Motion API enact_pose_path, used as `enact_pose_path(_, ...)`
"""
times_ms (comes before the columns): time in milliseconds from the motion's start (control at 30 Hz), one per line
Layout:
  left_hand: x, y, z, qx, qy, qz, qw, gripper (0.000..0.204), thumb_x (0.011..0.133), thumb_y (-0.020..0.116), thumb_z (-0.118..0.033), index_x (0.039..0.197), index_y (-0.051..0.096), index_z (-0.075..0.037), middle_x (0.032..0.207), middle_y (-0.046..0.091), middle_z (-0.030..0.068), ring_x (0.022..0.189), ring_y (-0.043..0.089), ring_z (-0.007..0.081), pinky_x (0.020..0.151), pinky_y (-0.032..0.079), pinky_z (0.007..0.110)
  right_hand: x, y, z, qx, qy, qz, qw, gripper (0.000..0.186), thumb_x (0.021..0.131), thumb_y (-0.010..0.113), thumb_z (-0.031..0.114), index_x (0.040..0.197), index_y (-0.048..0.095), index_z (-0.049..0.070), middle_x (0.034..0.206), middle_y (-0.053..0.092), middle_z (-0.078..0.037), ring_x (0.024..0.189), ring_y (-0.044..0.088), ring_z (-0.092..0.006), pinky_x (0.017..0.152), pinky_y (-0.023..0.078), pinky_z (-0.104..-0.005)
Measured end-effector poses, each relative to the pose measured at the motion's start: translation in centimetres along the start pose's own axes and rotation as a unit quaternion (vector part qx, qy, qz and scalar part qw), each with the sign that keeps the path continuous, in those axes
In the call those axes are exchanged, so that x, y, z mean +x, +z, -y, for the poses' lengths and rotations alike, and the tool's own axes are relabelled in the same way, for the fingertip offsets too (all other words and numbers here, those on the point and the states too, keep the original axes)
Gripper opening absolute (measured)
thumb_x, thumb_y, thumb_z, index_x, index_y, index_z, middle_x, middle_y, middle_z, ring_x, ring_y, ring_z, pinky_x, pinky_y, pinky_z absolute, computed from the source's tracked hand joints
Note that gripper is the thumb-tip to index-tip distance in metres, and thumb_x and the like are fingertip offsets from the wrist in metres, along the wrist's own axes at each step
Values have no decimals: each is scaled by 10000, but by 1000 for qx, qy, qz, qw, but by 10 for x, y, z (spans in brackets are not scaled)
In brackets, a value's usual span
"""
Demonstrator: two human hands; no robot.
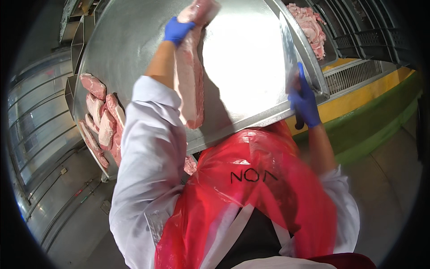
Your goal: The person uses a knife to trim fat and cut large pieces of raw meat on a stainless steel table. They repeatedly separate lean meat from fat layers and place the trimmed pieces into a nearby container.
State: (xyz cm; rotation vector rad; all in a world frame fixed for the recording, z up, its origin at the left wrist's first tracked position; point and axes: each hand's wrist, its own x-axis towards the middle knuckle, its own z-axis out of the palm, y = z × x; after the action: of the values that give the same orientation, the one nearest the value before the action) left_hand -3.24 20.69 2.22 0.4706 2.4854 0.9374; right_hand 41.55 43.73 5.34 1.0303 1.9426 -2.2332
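Note:
My left hand (178,31), in a blue glove, is closed on the upper end of a long piece of pale pink meat (190,85), which lies lengthwise on the metal worktop (244,51); its far end is blurred. At the right edge of the worktop, my right hand (303,101), also gloved in blue, holds a large knife (289,47) by its dark handle, index finger stretched up, blade pointing away from me. Several cut slabs of meat (105,127) lie at the worktop's left side.
A heap of meat scraps (307,29) sits beyond the right rim, beside dark racks (367,31). A metal grate (351,76) with yellow and green edging runs along the right. More scraps (190,166) show below the near edge. A panelled metal structure (40,121) stands at left.

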Motion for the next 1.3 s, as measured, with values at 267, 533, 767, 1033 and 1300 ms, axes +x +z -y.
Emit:
enact_pose_path(267,-4,-23,33,-285,-56,22,957,670,808,781,-208,1364,533,72,1230,661,219,1116,669,325,993,532,428,25,-6,-1,39,-69,39,996,817,954,526,-31,1657,189,215,964,609,-25,632,530,-62,540,500,-214)
enact_pose_path(533,30,13,33,172,166,-152,959,985,795,752,-318,1569,253,30,1586,297,316,1468,328,452,1206,326,462,181,98,71,-86,-20,96,992,770,946,590,143,1626,275,318,1181,682,-182,688,665,-168,664,603,-330)
enact_pose_path(767,28,13,39,209,195,-130,949,955,835,712,-319,1589,228,13,1642,208,307,1519,243,447,1239,266,449,325,203,124,-120,-83,103,984,633,960,508,229,1544,309,85,862,699,-250,690,711,-336,617,567,-479)
enact_pose_path(1033,26,19,41,177,189,-154,953,917,866,684,-321,1581,235,37,1620,271,306,1524,247,436,1246,241,443,276,232,101,-288,-43,142,946,778,950,491,144,1638,129,153,1549,447,-208,1063,698,-406,794,610,-463)
enact_pose_path(1300,77,-29,54,-112,14,-170,979,887,781,688,-125,1571,302,-6,1495,479,234,1368,478,371,1157,379,408,147,221,41,-273,-27,213,938,839,902,453,29,1637,54,93,1106,668,-320,794,704,-455,735,575,-528)
